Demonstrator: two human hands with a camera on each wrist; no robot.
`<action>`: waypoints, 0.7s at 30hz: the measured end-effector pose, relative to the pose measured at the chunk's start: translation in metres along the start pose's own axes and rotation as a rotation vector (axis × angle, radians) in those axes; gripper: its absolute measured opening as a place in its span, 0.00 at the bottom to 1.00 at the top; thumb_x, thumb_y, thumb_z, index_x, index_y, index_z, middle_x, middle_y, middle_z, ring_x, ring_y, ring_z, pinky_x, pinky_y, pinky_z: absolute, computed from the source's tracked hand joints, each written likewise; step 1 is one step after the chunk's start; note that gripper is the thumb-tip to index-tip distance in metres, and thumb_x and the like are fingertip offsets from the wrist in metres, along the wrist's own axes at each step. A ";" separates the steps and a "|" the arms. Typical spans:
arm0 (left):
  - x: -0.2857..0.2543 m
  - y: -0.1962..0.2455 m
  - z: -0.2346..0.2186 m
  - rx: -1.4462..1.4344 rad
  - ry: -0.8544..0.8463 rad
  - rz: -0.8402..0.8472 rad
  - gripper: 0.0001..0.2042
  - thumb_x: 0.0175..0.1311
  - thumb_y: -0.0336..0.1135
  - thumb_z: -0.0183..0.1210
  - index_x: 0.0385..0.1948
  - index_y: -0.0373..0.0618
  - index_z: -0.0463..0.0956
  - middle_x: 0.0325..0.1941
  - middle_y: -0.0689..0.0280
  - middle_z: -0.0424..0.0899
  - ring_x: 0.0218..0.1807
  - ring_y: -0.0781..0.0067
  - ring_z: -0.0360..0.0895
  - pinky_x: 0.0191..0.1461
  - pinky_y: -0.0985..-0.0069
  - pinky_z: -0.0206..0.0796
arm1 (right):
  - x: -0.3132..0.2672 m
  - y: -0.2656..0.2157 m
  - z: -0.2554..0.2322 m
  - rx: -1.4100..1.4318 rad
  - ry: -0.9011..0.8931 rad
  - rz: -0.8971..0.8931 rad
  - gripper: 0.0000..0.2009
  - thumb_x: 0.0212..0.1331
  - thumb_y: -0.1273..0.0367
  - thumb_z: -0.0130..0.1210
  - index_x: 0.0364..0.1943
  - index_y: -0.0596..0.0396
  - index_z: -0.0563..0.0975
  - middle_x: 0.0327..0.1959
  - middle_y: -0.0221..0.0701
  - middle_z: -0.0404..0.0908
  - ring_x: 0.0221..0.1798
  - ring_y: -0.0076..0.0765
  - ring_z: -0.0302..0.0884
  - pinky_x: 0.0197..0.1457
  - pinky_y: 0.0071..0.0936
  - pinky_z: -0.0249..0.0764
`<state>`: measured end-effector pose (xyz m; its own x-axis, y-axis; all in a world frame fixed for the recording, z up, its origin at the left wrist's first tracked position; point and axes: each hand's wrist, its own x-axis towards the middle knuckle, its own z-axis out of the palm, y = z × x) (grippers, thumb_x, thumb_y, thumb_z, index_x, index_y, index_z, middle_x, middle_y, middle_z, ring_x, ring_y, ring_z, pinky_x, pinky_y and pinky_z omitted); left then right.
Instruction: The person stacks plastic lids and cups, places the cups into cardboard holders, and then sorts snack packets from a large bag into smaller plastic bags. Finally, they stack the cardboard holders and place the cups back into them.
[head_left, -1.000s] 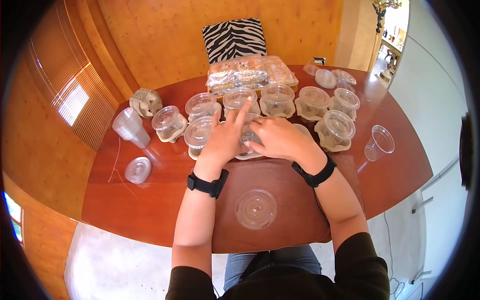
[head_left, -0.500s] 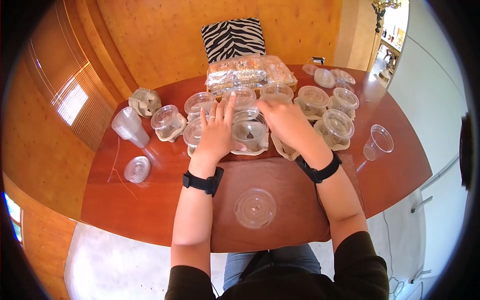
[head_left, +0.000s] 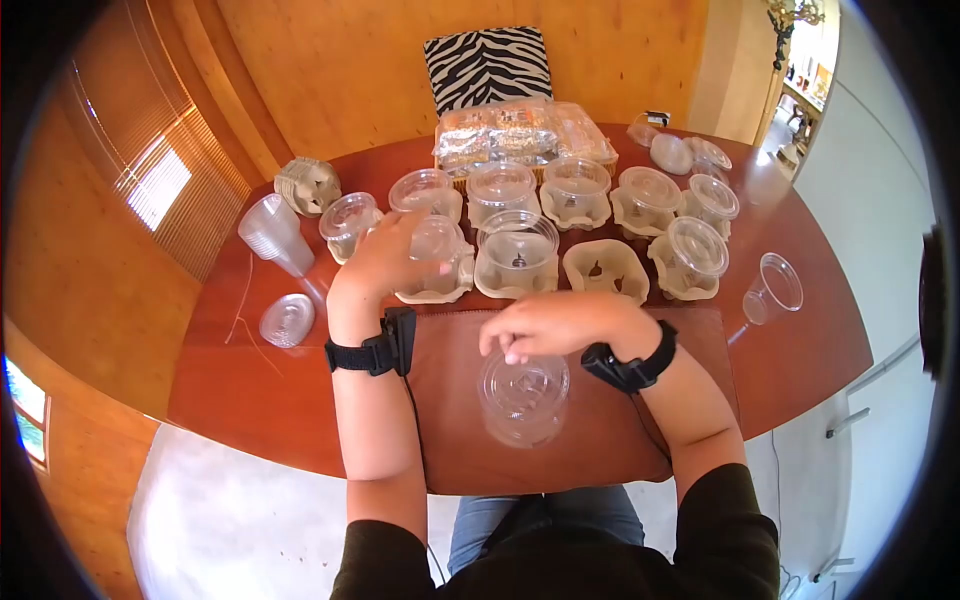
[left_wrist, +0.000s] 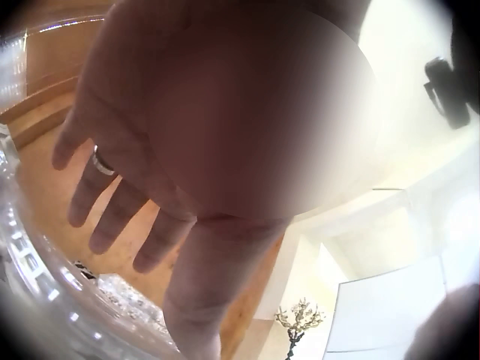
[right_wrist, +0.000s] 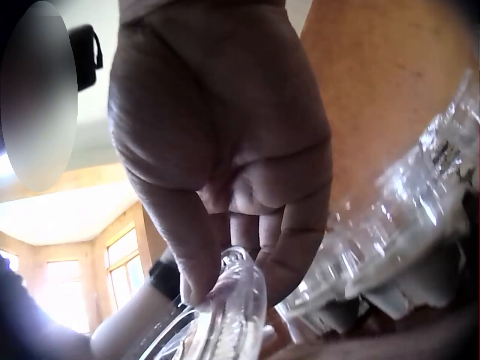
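On the tabletop [head_left: 220, 385], most of the pulp carriers [head_left: 685, 283] bear clear cups [head_left: 502, 186], largely lidded, so things look well along; one empty carrier [head_left: 607, 291] lacks a cup. The left hand [head_left: 385, 255] is wide, fingers apart, near a front cup [head_left: 434, 238]; contact, I can't tell. The right hand [head_left: 560, 322], narrow, pinches a clear lid [head_left: 523, 385] over the brown cloth [head_left: 455, 440].

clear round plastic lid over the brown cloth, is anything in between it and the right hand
Nothing visible stands between: the right hand has its fingers on the rim of the clear round plastic lid.
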<state>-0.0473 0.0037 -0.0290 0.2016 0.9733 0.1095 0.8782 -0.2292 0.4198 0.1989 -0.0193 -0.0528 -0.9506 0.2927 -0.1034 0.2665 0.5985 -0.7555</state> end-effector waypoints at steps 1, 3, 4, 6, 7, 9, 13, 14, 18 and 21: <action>0.000 -0.002 -0.002 -0.065 -0.041 -0.014 0.36 0.46 0.43 0.68 0.61 0.49 0.65 0.64 0.53 0.67 0.68 0.55 0.59 0.70 0.61 0.50 | 0.003 0.001 0.006 -0.106 0.038 0.017 0.09 0.54 0.73 0.55 0.40 0.59 0.73 0.32 0.39 0.79 0.37 0.40 0.78 0.40 0.36 0.72; -0.001 -0.007 -0.004 -0.150 -0.051 0.123 0.33 0.46 0.41 0.69 0.57 0.43 0.70 0.56 0.55 0.76 0.61 0.58 0.70 0.63 0.67 0.61 | 0.007 0.005 0.014 -0.320 0.175 0.031 0.11 0.55 0.71 0.56 0.42 0.58 0.74 0.36 0.39 0.78 0.40 0.43 0.77 0.42 0.37 0.72; 0.000 -0.011 -0.003 -0.168 -0.049 0.123 0.32 0.45 0.40 0.69 0.56 0.43 0.71 0.55 0.55 0.76 0.60 0.58 0.70 0.62 0.67 0.61 | 0.005 0.006 0.015 -0.430 0.268 0.024 0.12 0.55 0.71 0.56 0.43 0.58 0.74 0.38 0.39 0.78 0.41 0.44 0.76 0.43 0.38 0.71; 0.002 -0.024 0.001 -0.221 -0.026 0.113 0.31 0.44 0.38 0.70 0.54 0.42 0.72 0.53 0.55 0.78 0.58 0.58 0.71 0.60 0.67 0.63 | 0.002 0.005 0.011 -0.522 0.401 -0.005 0.13 0.55 0.70 0.56 0.44 0.56 0.74 0.40 0.38 0.76 0.44 0.46 0.75 0.45 0.39 0.71; -0.001 -0.022 -0.002 -0.182 -0.035 0.193 0.31 0.42 0.34 0.69 0.54 0.41 0.72 0.53 0.55 0.78 0.57 0.56 0.72 0.59 0.67 0.63 | 0.001 -0.003 0.005 -0.501 0.446 -0.023 0.13 0.54 0.70 0.57 0.44 0.55 0.74 0.41 0.39 0.76 0.46 0.47 0.74 0.46 0.40 0.71; -0.002 -0.024 -0.005 -0.235 -0.068 0.182 0.31 0.40 0.33 0.70 0.53 0.41 0.73 0.53 0.55 0.78 0.57 0.56 0.72 0.59 0.67 0.63 | 0.000 -0.014 -0.001 -0.459 0.516 -0.051 0.13 0.54 0.70 0.57 0.44 0.55 0.74 0.41 0.38 0.75 0.46 0.48 0.74 0.47 0.39 0.71; -0.011 -0.021 -0.014 -0.273 -0.111 0.052 0.39 0.36 0.30 0.71 0.59 0.45 0.67 0.57 0.55 0.75 0.59 0.57 0.70 0.61 0.69 0.63 | 0.017 -0.020 -0.009 -0.549 0.650 -0.126 0.14 0.52 0.71 0.58 0.44 0.57 0.74 0.40 0.37 0.74 0.46 0.46 0.73 0.49 0.37 0.71; -0.012 -0.019 -0.017 -0.266 -0.137 0.016 0.42 0.34 0.29 0.71 0.61 0.46 0.65 0.58 0.55 0.74 0.60 0.57 0.70 0.62 0.69 0.63 | 0.027 -0.018 -0.011 -0.601 0.661 -0.157 0.14 0.51 0.71 0.59 0.43 0.57 0.74 0.40 0.37 0.74 0.47 0.46 0.72 0.49 0.37 0.71; -0.008 -0.033 -0.013 -0.348 -0.222 0.056 0.47 0.33 0.29 0.72 0.64 0.47 0.59 0.58 0.56 0.74 0.58 0.56 0.72 0.59 0.69 0.65 | 0.066 -0.012 -0.016 -0.778 0.710 -0.248 0.15 0.49 0.70 0.61 0.42 0.58 0.74 0.40 0.37 0.73 0.48 0.46 0.71 0.50 0.37 0.71; 0.003 -0.054 0.009 -0.177 -0.085 0.089 0.56 0.29 0.31 0.75 0.68 0.44 0.49 0.52 0.51 0.78 0.52 0.55 0.77 0.52 0.69 0.69 | 0.088 -0.002 -0.009 -0.790 0.742 -0.200 0.16 0.47 0.69 0.63 0.40 0.57 0.74 0.41 0.38 0.73 0.48 0.46 0.71 0.50 0.37 0.71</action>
<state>-0.0907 0.0192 -0.0594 0.3170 0.9450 0.0801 0.7673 -0.3052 0.5640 0.1159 0.0124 -0.0544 -0.7268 0.3538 0.5887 0.3965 0.9160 -0.0610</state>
